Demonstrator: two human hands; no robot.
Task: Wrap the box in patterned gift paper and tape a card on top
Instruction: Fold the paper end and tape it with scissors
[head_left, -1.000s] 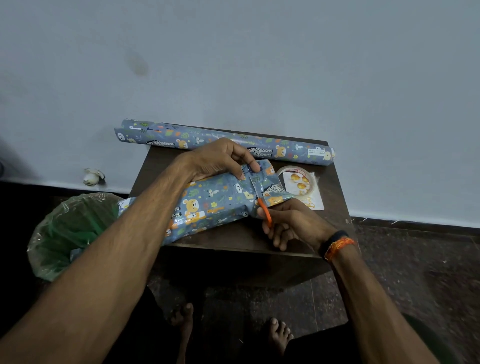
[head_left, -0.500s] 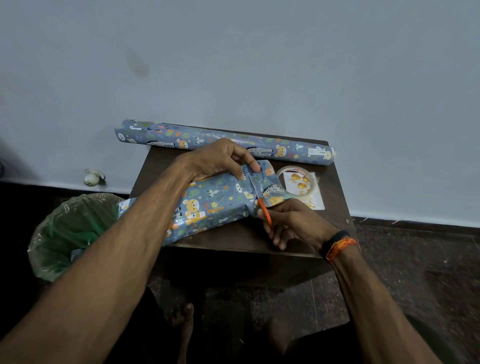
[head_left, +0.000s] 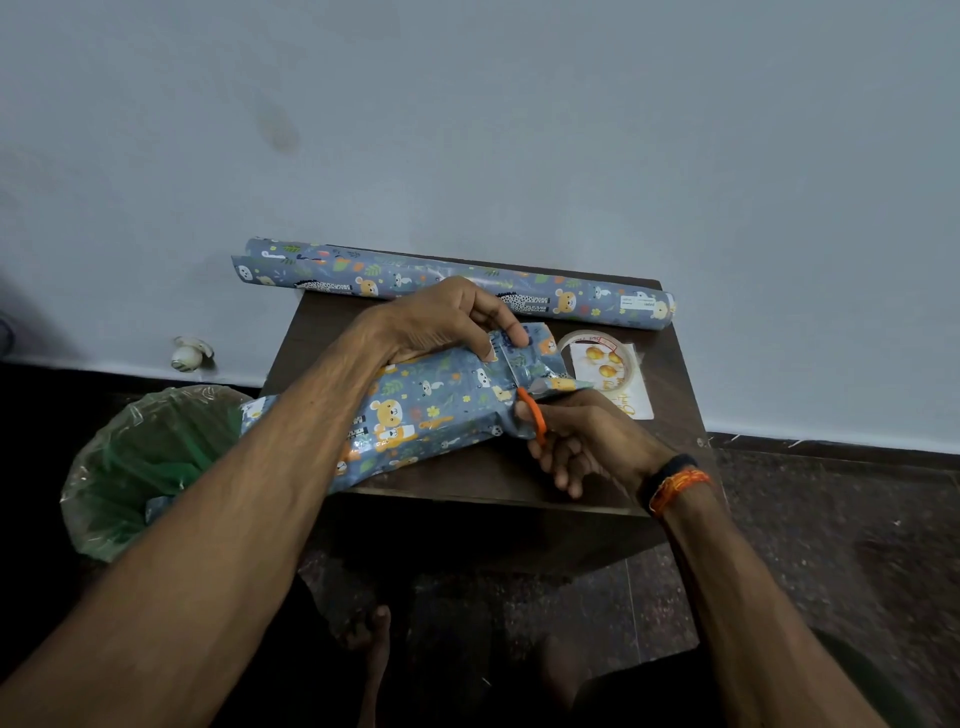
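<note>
Blue animal-print paper covers the box (head_left: 415, 415) lying slantwise across the dark surface (head_left: 670, 395) at mid-frame, its near end overhanging toward the green-lined bin (head_left: 150, 467) at lower left. My left hand (head_left: 441, 322) pinches the loose end flap (head_left: 530, 353) at the box's far right end, thumb and fingers (head_left: 511, 332) clamped on the fold. My right hand (head_left: 582, 441) grips orange-handled scissors (head_left: 532, 410), blades at the flap's lower edge. The paper looks glossy and thin, so I judge it slippery and quick to tear or crease; the box beneath seems stiff and light, best held at its firm corners, not by the slack paper. A tape roll (head_left: 597, 358) rests on the card (head_left: 631, 400) just right of the box. A spare paper roll (head_left: 457, 280) lies along the wall edge, upper centre.
</note>
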